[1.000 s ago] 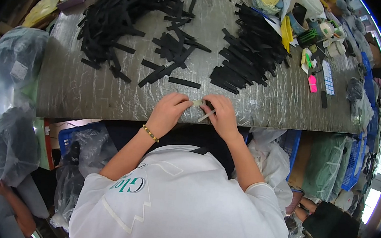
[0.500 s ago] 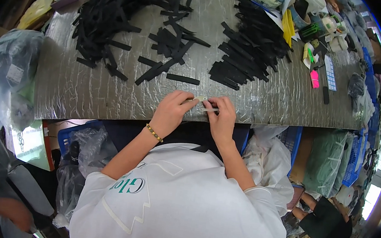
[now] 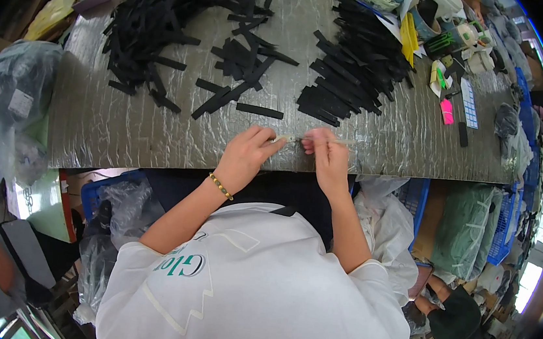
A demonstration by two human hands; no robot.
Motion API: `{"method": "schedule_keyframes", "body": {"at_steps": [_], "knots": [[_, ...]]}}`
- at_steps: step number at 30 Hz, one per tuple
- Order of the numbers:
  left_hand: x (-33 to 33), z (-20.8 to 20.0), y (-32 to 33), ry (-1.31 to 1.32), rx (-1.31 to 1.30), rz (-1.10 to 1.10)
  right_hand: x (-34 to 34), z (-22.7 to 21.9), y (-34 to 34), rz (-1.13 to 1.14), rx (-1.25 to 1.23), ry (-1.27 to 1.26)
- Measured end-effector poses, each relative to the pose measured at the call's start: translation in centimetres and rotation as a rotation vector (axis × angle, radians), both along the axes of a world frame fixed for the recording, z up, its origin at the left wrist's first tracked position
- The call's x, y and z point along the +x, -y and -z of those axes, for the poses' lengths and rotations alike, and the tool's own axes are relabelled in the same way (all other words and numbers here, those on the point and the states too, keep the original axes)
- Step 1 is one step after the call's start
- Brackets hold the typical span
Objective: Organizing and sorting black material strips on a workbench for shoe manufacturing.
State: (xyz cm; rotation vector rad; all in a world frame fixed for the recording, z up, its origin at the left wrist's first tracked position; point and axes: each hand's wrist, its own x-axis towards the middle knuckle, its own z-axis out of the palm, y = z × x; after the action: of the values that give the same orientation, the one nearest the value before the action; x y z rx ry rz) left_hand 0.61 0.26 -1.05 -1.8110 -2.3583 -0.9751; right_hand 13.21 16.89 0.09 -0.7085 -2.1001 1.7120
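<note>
My left hand (image 3: 245, 157) is closed at the table's front edge, with thumb and fingers pinching a small pale piece (image 3: 291, 139) whose kind I cannot make out. Facing it, my right hand (image 3: 329, 162) is closed, its fingertips slightly blurred against the end of that piece. A thin, pale, stick-like strip (image 3: 345, 141) passes through the right fingers and sticks out to the right. Just beyond the left hand lies a single black fabric strip (image 3: 260, 111). Farther off are a loose heap of black strips (image 3: 147, 33) and a more aligned pile (image 3: 353, 66) to the right.
The silvery, wrinkled tabletop (image 3: 157, 139) carries a pink tag (image 3: 446, 112), a white-and-blue card (image 3: 469, 103) and a dark can (image 3: 440, 45) at the right. A bulky plastic bag (image 3: 17, 93) stands at the left. Another person (image 3: 456, 318) is at the lower right.
My right hand has moved a little right and away from my body. The strip in it now points out to the right. My left hand stays nearly in place.
</note>
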Motion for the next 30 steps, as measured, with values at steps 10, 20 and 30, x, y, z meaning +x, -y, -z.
{"method": "schedule_keyframes", "body": {"at_steps": [10, 20, 30], "knots": [[-0.1, -0.2, 0.0, -0.046, -0.012, -0.006, -0.3, 0.9, 0.7, -0.008, 0.167, 0.002], [-0.1, -0.1, -0.1, -0.033, 0.005, -0.016, -0.2, 0.8, 0.8, 0.001, 0.251, -0.033], [0.0, -0.3, 0.0, 0.098, 0.054, -0.066, -0.7, 0.0, 1.8, -0.097, 0.228, -0.020]]}}
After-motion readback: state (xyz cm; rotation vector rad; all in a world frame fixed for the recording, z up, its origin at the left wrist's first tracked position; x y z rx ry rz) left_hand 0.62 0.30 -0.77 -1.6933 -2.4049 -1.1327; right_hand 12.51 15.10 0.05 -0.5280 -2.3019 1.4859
